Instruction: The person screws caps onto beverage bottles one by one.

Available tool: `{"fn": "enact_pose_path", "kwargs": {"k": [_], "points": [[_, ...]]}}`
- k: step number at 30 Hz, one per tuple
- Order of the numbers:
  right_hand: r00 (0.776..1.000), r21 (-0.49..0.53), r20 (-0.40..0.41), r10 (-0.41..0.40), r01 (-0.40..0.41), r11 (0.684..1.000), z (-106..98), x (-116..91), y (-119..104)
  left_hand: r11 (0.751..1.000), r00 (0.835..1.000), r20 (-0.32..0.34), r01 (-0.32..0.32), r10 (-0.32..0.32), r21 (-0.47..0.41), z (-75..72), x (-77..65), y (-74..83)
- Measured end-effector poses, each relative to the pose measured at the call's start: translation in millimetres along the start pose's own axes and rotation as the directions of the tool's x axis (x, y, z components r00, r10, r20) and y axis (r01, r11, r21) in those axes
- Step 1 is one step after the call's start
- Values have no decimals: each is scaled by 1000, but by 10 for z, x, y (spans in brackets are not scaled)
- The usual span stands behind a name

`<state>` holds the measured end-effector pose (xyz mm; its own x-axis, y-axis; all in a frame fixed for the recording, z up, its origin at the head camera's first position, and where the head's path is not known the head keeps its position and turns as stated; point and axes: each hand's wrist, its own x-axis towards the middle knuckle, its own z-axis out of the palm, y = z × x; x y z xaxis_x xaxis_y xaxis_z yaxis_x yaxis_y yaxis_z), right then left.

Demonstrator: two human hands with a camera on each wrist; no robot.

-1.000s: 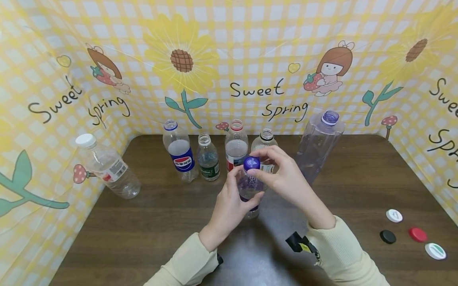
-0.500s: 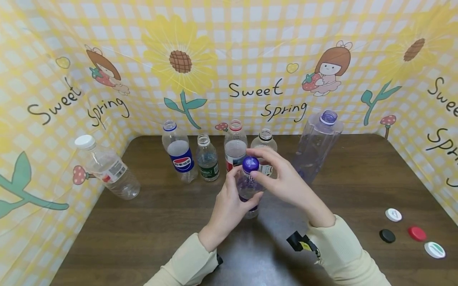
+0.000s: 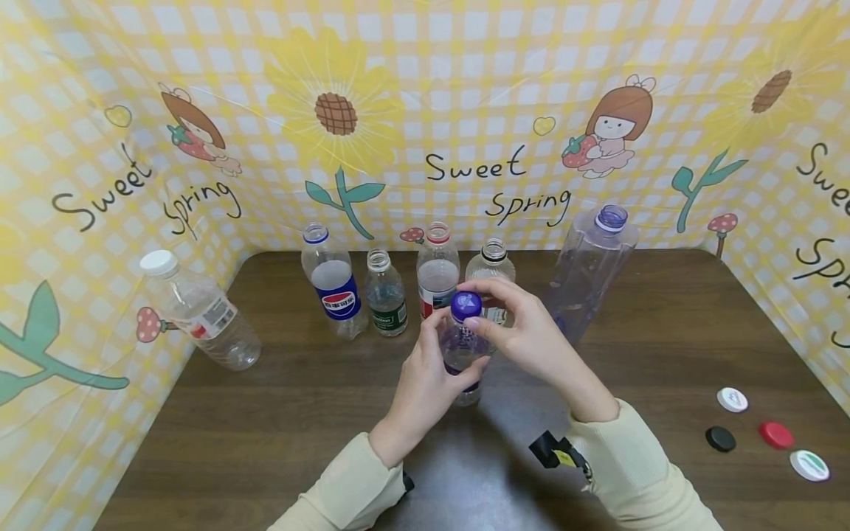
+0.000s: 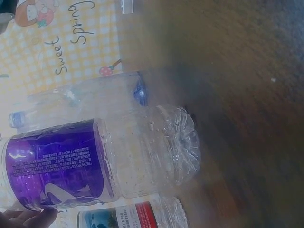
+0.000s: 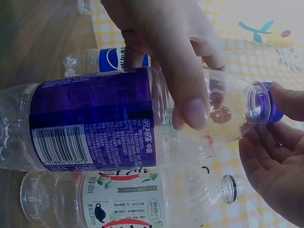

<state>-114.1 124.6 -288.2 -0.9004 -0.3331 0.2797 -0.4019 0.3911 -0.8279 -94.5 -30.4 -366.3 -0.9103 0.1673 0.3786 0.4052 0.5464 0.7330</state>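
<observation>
A clear plastic bottle with a purple label [image 5: 95,118] stands upright at the middle of the table. My left hand [image 3: 425,383] grips its upper body, thumb on the near side. At the bottle's mouth, my right hand [image 3: 521,324] pinches a purple cap [image 3: 466,305] between thumb and fingers. The right wrist view shows that cap [image 5: 271,102] sitting at the threaded neck. In the left wrist view the bottle's ribbed base [image 4: 183,145] is plain to see, while only fingertips [image 4: 40,218] of the left hand show at the lower edge.
Behind stand uncapped bottles: a Pepsi bottle [image 3: 337,295], a small green-labelled one [image 3: 387,302], a red-ringed one [image 3: 438,273], a black-ringed one [image 3: 490,269] and a tall purple-tinted one [image 3: 591,273]. A white-capped bottle [image 3: 206,317] is at left. White [image 3: 732,400], black [image 3: 720,439], red [image 3: 776,435] and green-marked [image 3: 809,466] caps lie right.
The right hand's fingers have shifted slightly around the purple cap, the hand sitting a little lower. The left hand and the bottle have stayed in place.
</observation>
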Motion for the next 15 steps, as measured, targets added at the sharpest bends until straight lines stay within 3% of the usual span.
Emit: {"fn": "enact_pose_path", "kwargs": {"k": [15], "points": [[1000,55,21,-23,21,998,-5,17,-34,1000,1000,20,19,-19,-10,-2,9,5]]}}
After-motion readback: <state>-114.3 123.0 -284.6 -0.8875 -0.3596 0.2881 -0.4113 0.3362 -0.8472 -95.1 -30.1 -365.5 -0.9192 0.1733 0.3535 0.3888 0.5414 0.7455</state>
